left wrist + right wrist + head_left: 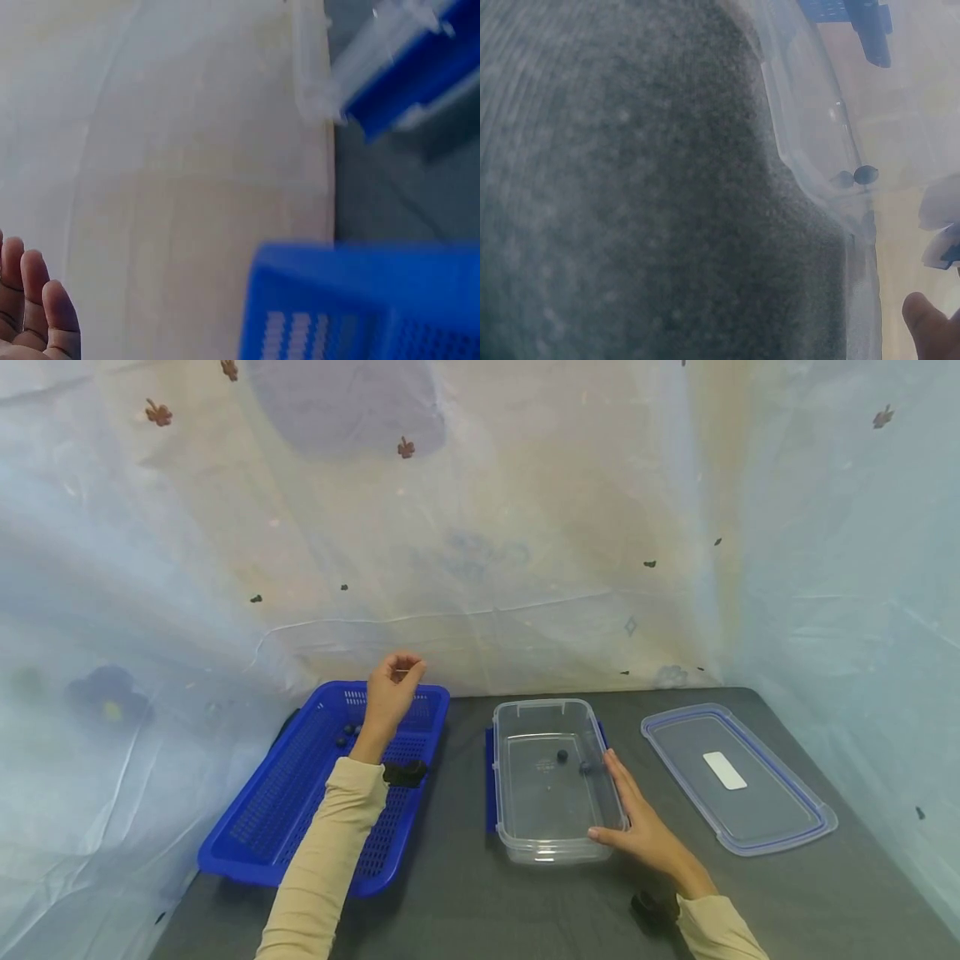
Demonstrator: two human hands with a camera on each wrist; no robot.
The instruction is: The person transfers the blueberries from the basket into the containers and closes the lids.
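Observation:
My left hand [393, 692] is raised over the far right part of a blue perforated basket [247, 843], fingers bent and thumb near the fingertips. Three of its fingers [36, 292] show at the lower left of the left wrist view; I cannot tell whether anything is pinched. Several small dark round berries [342, 742] lie in the basket beside the wrist. My right hand [648, 835] rests against the right side of a clear plastic container [525, 843], fingers extended along the wall and thumb at the near rim. Inside, a dark berry [562, 757] lies on the bottom, with another dark spot [585, 768] beside it.
A clear lid [780, 814] with a blue seal and a white label [724, 771] lies on the dark table [465, 910] to the right. Blue edging [491, 785] shows along the container's left side. A patterned sheet [525, 527] hangs behind and at both sides.

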